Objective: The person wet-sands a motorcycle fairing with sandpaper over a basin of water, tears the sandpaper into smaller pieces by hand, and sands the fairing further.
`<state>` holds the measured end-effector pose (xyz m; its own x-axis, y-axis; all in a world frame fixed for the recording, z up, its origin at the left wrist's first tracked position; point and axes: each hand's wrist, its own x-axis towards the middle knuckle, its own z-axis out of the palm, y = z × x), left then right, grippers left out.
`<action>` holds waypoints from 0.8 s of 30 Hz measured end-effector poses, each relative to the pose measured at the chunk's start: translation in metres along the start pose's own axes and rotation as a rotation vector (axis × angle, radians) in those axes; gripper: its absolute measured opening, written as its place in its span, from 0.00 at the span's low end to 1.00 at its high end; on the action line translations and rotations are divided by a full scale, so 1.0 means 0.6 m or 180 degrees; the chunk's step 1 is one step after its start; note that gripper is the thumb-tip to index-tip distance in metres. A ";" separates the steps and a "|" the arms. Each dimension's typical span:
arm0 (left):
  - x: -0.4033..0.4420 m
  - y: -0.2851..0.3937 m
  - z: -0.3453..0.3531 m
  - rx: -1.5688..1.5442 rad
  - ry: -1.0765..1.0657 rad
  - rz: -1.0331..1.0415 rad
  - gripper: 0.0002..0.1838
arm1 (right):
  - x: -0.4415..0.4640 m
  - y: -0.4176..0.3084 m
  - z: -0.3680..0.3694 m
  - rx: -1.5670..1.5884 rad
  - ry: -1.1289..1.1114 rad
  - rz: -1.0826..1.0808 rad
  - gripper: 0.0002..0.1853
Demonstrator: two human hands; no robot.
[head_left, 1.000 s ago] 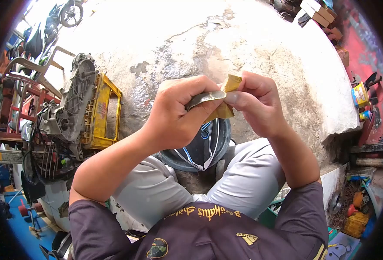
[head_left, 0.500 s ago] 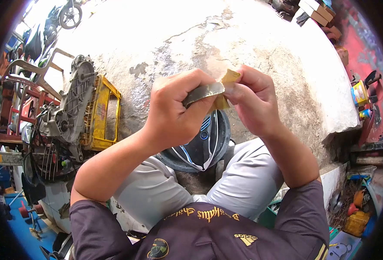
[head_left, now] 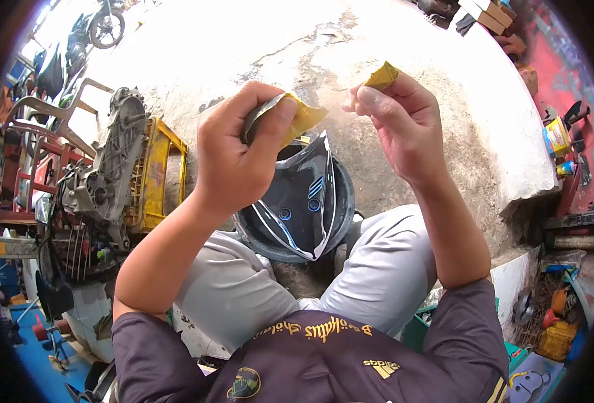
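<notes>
folded grey-and-yellow sheet (head_left: 301, 121) at 11 o'clock, clenched between thumb and fingers of the left hand (head_left: 233, 151). small yellow scrap (head_left: 382, 76) at 1 o'clock, pinched between thumb and fingers of the right hand (head_left: 407, 127). 2 pieces seen apart. black panel (head_left: 297, 191) seen in a dark basin (head_left: 346, 213), toward 6 o'clock from the sheet. handling note: sheet best gripped near its uneven edge, thumb pressure kept light; creasing judged likely if squeezed.
</notes>
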<state>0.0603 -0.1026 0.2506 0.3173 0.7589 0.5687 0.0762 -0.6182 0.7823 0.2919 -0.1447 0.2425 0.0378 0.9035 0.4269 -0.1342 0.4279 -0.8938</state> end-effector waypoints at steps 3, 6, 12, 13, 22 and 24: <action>0.001 -0.003 0.002 -0.0029 -0.0050 0.0038 0.07 | 0.000 -0.001 0.005 0.0075 0.0049 0.0125 0.11; 0.002 -0.002 0.003 -0.0031 -0.0049 -0.0084 0.07 | 0.003 0.000 -0.002 -0.0170 0.0024 0.0140 0.12; 0.006 -0.009 0.003 -0.0067 -0.0197 -0.0262 0.08 | 0.000 -0.008 0.002 -0.0455 -0.0168 0.0392 0.13; 0.007 -0.009 0.004 -0.0130 -0.0296 -0.0505 0.09 | 0.001 -0.007 0.003 -0.0384 -0.0130 0.0382 0.13; 0.003 -0.040 0.005 -0.0670 -0.0844 -0.1562 0.12 | 0.003 0.008 -0.059 -0.1162 -0.0419 0.0975 0.10; -0.001 -0.058 0.008 -0.0931 -0.0924 -0.1794 0.12 | 0.001 0.020 -0.079 -0.1630 -0.0593 0.1555 0.07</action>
<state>0.0618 -0.0825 0.2215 0.5471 0.8371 -0.0031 0.0587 -0.0347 0.9977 0.3374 -0.1377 0.2253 -0.0831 0.9947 -0.0614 0.3890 -0.0244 -0.9209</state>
